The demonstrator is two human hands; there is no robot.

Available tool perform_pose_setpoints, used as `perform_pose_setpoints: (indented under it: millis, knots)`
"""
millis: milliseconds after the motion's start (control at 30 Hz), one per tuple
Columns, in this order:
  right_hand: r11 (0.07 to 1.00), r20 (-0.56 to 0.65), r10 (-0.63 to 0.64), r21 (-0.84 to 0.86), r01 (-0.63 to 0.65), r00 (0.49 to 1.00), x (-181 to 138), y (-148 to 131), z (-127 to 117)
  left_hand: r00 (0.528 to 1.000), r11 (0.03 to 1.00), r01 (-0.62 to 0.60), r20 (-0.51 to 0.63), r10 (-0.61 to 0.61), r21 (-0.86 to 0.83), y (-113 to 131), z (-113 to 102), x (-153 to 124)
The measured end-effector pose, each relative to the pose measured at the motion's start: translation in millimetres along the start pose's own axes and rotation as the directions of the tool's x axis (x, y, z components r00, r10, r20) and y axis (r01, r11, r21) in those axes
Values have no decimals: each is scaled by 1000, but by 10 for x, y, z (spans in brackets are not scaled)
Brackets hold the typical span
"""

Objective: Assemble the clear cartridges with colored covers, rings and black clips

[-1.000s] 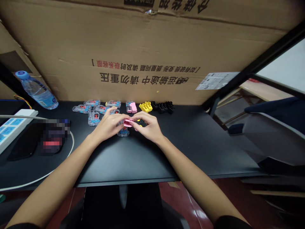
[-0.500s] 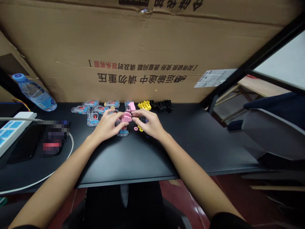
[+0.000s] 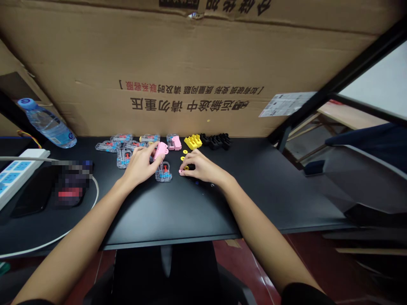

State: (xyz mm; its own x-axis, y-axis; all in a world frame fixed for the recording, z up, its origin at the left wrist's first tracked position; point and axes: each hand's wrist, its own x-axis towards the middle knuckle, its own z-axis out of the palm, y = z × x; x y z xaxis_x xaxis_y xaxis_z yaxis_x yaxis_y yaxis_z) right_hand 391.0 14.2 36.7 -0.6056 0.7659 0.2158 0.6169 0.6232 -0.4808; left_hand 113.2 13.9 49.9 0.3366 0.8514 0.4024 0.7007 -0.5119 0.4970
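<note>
My left hand (image 3: 140, 164) grips a small pink plastic piece (image 3: 160, 149) between thumb and fingers, lifted just above the black desk (image 3: 178, 203). My right hand (image 3: 200, 166) rests on the desk with its fingertips pinched down among small yellow rings (image 3: 185, 158) and a pink ring (image 3: 181, 171). A clear assembled part with blue and red inside (image 3: 163, 172) lies between the two hands. Behind them sit more clear parts (image 3: 122, 144), another pink piece (image 3: 176, 142), a yellow toothed piece (image 3: 193, 141) and black toothed pieces (image 3: 218, 141).
A large cardboard box (image 3: 190, 67) walls off the back of the desk. A water bottle (image 3: 46, 123) lies at the far left, with a white power strip (image 3: 17, 171), a cable (image 3: 63, 231) and a dark phone (image 3: 34, 195) nearby. A chair (image 3: 365, 169) stands right.
The hands have separated. My left hand carried the pink piece left and slightly back; my right hand let go of it and dropped to the small rings on the desk.
</note>
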Motion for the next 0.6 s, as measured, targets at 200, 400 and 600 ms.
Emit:
perform_pose_setpoints:
  millis: [200, 400, 600]
  knots:
    - [993, -18, -106, -51, 105, 994, 12, -75, 42, 1000, 999, 21, 13, -21, -30, -28, 36, -24]
    - [985, -63, -142, -111, 134, 988, 27, -73, 81, 1000, 999, 8, 22, -7, -39, -38, 52, -30]
    - [991, -171, -99, -101, 83, 980, 73, -97, 138, 997, 997, -72, 22, 73, -24, -55, 57, -32]
